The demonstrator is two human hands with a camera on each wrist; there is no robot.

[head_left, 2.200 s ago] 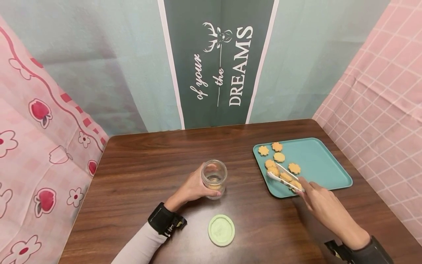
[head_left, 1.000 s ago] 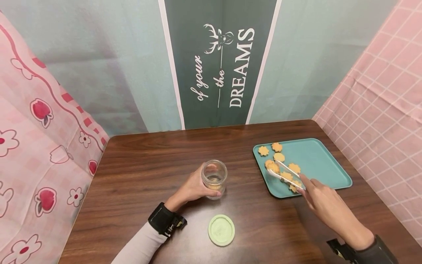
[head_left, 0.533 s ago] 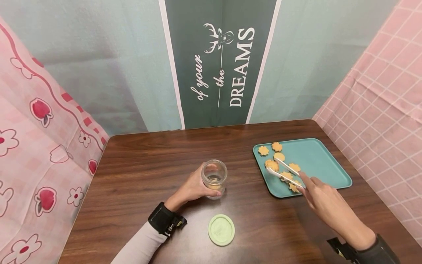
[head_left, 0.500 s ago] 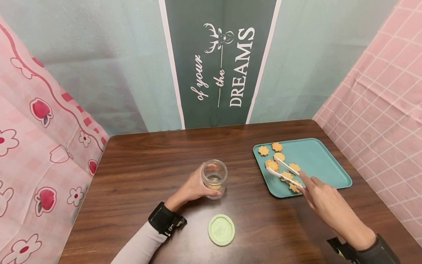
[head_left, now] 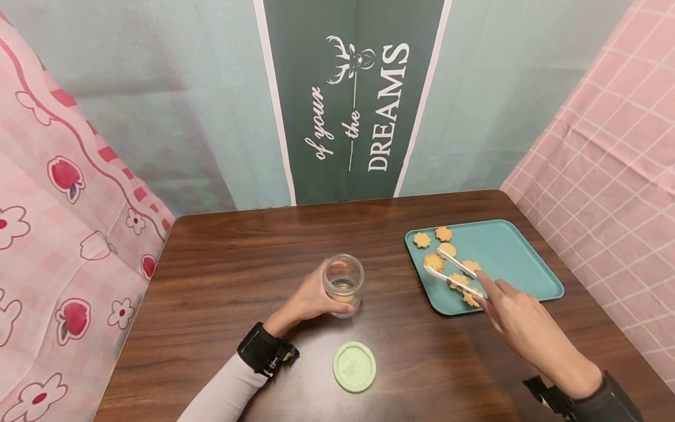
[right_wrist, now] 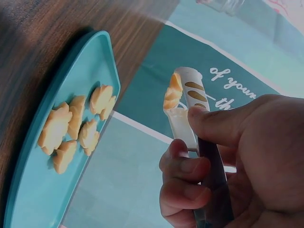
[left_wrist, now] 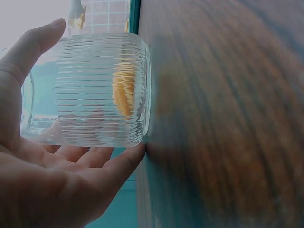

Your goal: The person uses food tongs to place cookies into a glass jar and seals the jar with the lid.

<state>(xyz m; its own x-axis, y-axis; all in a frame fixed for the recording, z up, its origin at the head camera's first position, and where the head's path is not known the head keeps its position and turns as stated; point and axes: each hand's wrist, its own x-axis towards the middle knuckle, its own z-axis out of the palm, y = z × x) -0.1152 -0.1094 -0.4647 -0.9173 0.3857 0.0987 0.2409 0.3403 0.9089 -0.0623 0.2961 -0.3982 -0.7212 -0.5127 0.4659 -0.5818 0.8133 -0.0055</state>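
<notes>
My left hand [head_left: 311, 298] grips a clear ribbed glass jar [left_wrist: 95, 90] standing upright on the table. Cookies [left_wrist: 123, 90] lie at the jar's bottom. In my right hand [head_left: 519, 319] is a pair of tongs [head_left: 460, 284], held over the left part of a teal tray [head_left: 519, 258]. One flower-shaped cookie [right_wrist: 174, 91] sits at the tongs' tips in the right wrist view; whether both tips pinch it I cannot tell. Several other cookies [head_left: 421, 240] lie on the tray, some partly hidden behind the tongs.
A round green lid [head_left: 354, 367] lies on the brown wooden table [head_left: 237, 258], nearer me than the jar. Fabric with lettering [head_left: 353, 117] hangs behind the table. Pink curtains [head_left: 617, 146] border both sides.
The tongs have shifted slightly toward the tray's far side, and their tips have moved from the nearer cookies to around a cookie farther off. My left hand and the jar have stayed put.
</notes>
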